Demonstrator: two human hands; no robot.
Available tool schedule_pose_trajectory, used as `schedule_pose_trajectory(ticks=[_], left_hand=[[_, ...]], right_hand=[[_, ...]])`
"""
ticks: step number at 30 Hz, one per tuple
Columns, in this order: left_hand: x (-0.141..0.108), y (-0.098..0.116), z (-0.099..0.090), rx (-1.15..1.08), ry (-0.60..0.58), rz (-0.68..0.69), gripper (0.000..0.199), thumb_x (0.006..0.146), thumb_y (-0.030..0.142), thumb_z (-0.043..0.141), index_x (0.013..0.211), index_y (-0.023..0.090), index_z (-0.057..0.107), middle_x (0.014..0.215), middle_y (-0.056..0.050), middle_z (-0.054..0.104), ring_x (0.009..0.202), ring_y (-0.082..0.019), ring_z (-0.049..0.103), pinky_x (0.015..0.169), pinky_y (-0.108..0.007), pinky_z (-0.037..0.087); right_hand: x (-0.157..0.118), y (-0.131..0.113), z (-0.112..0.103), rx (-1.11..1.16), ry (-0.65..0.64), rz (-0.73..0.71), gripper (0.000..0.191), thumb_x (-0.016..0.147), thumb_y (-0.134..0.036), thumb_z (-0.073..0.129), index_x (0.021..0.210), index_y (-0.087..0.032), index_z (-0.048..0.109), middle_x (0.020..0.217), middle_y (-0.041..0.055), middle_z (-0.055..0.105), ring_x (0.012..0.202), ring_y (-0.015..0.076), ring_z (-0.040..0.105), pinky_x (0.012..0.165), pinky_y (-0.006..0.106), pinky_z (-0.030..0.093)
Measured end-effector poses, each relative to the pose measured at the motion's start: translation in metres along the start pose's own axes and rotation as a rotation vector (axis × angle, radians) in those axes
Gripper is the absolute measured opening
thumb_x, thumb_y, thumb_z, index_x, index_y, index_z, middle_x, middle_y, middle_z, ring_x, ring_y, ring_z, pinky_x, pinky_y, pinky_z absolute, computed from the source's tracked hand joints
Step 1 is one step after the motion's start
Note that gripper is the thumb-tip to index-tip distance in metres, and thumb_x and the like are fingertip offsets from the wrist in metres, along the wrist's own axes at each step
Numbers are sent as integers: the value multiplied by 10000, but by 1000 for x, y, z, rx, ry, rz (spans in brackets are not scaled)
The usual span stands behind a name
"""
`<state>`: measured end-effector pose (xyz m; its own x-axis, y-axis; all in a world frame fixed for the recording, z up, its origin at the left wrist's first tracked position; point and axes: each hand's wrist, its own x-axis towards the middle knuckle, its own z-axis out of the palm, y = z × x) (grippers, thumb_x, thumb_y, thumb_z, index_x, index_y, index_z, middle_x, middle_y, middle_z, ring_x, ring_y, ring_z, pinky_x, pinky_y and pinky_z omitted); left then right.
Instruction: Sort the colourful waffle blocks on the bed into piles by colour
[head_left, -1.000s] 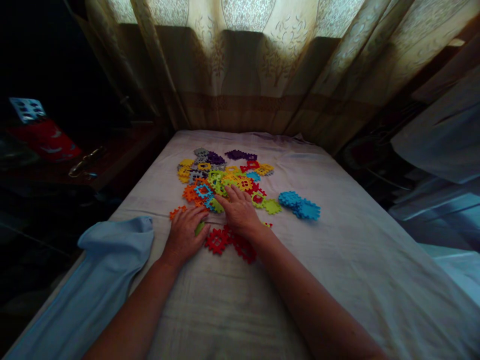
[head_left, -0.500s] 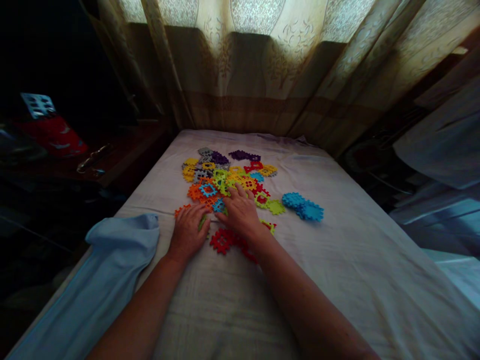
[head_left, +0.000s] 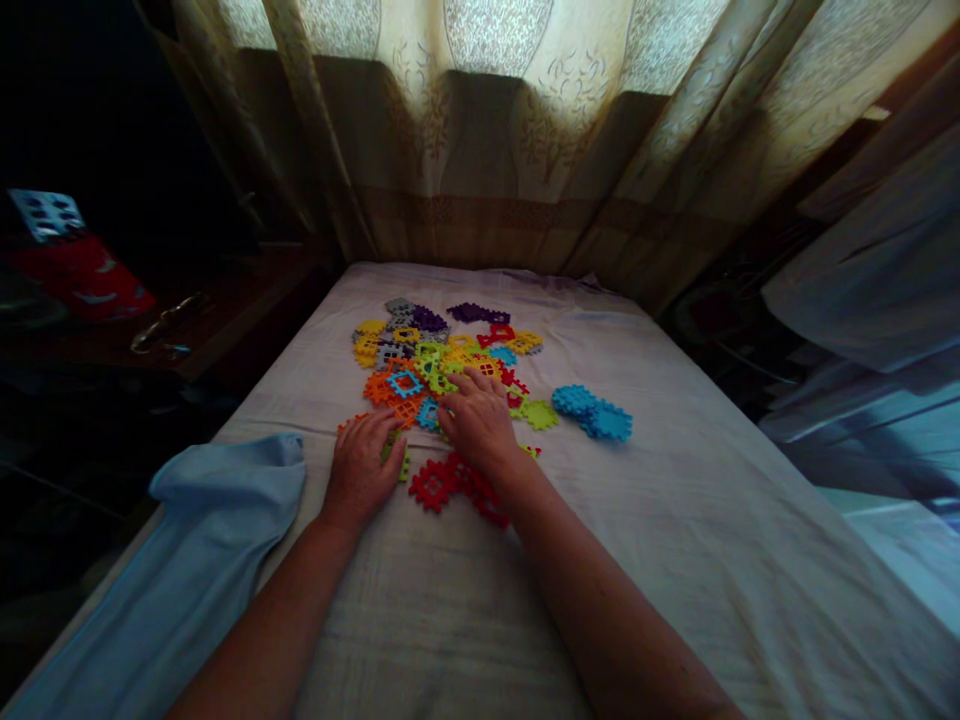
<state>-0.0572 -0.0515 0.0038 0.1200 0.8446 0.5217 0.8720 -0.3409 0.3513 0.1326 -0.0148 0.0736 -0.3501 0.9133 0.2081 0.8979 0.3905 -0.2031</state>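
Green toothed piece [head_left: 406, 466] looks light and stiff, best pinched by its edge; left hand [head_left: 361, 466] half-curled over it, right hand [head_left: 478, 418] loosely bent over pile [head_left: 448, 374], can't tell if either grips.

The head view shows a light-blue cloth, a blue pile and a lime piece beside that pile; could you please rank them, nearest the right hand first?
1. Lime piece: just right of the right hand.
2. Blue pile: farther right.
3. Light-blue cloth: leftward, past the left hand.
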Motion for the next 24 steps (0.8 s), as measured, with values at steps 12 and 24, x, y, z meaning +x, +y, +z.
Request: schedule_pose_trajectory(ticks=[12, 24], left_hand=[[0, 1, 1, -2, 2, -8, 311, 942, 372, 460, 1101, 188, 653, 1267, -123, 678, 1201, -278, 602, 1077, -487, 419], [1, -1, -1, -20, -17, -35, 302, 928, 371, 444, 1089, 216, 647, 1260, -109, 680, 1183, -272, 609, 1073, -480, 423]], right_hand=[[1, -14, 14, 50, 77, -75, 209, 921, -275, 578, 971, -210, 770, 1407, 113, 597, 1410, 300, 395, 1165, 523, 228], [-4, 122, -45, 84, 319, 595, 300, 880, -348, 521, 940, -240, 794, 888, 64, 769, 811, 208, 663, 678, 276, 441]])
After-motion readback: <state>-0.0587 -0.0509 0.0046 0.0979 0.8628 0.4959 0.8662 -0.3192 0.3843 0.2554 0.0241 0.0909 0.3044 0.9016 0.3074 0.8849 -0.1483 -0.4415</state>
